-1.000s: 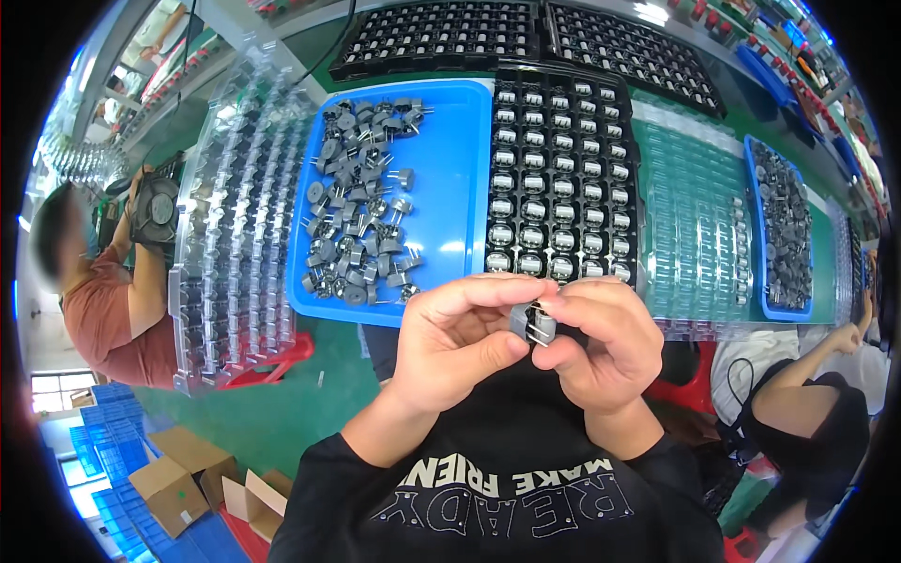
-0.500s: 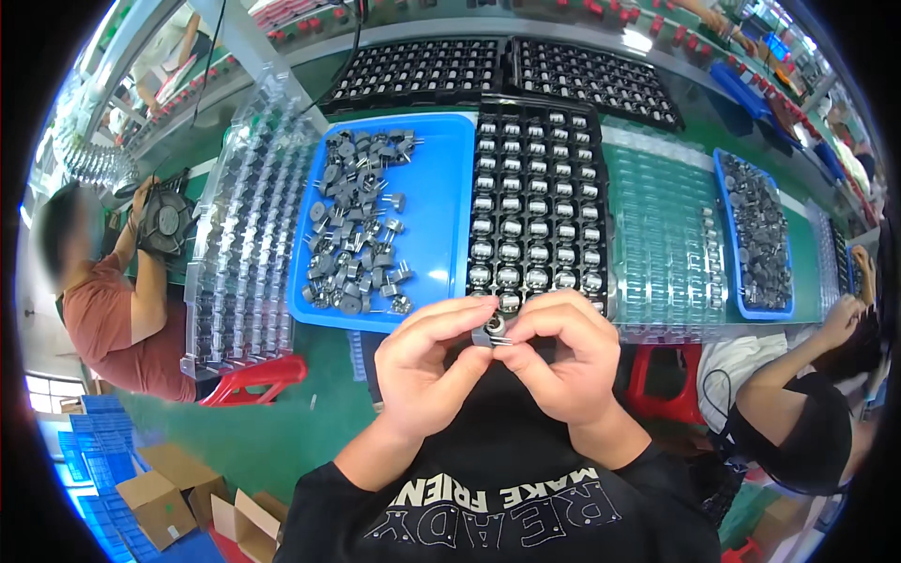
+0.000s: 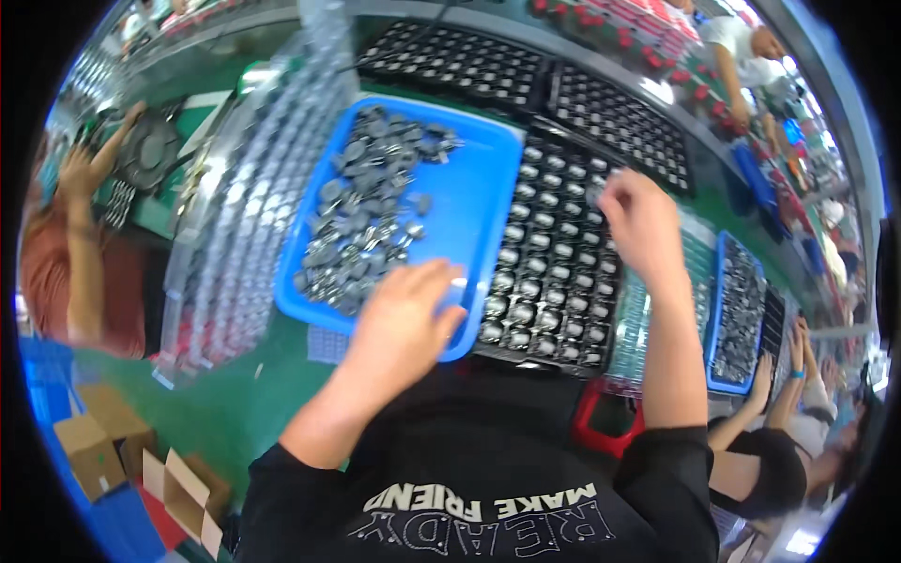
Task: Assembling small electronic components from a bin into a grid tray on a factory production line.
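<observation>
My left hand (image 3: 399, 314) is over the near part of a blue tray (image 3: 469, 202), fingers stretched and thumb apart, with nothing seen in it. Beside its fingertips lies a heap of small grey round parts with metal pins (image 3: 361, 220). My right hand (image 3: 646, 225) reaches to the far right corner of a black compartment tray (image 3: 540, 364), whose pockets hold rows of small silver-topped parts (image 3: 530, 265). Its thumb and fingers are pinched together at the edge pockets. Blur and the fingers hide what they hold, if anything.
Two more filled black trays (image 3: 450, 61) stand behind. Clear plastic trays (image 3: 249, 202) are stacked on the left. Another blue tray (image 3: 737, 314) of grey parts is on the right. A co-worker (image 3: 84, 253) sits left; others sit right. Cardboard boxes (image 3: 94, 455) are on the floor.
My hands have parted from holding a small grey part with pins in front of me. The left went to the blue tray, the right to the black tray's far right. The view has turned.
</observation>
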`<control>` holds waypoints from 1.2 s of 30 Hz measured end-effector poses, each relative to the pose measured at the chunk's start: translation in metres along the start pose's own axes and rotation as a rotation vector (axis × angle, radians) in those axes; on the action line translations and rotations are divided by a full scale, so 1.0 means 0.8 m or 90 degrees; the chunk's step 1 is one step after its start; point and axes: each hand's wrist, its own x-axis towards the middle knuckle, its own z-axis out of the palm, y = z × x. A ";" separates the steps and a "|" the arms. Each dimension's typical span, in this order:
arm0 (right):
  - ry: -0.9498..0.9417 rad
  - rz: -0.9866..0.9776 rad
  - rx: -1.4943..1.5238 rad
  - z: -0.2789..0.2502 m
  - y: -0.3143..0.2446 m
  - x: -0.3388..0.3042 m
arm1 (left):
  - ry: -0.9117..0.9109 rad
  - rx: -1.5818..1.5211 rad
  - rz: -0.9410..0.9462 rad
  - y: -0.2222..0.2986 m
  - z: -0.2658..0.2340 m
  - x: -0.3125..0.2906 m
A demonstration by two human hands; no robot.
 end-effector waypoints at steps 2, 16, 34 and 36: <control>-0.004 0.010 -0.098 0.021 0.022 0.033 | 0.003 0.064 0.024 -0.015 -0.006 0.032; -0.029 0.029 -0.173 0.031 0.040 0.044 | -0.090 0.251 -0.036 -0.029 -0.001 0.119; 0.198 0.662 -0.109 -0.117 0.145 -0.325 | 0.091 -0.613 -0.313 -0.043 -0.010 0.072; 0.221 0.643 -0.105 -0.116 0.138 -0.330 | 0.080 -0.628 -0.356 -0.047 -0.010 0.070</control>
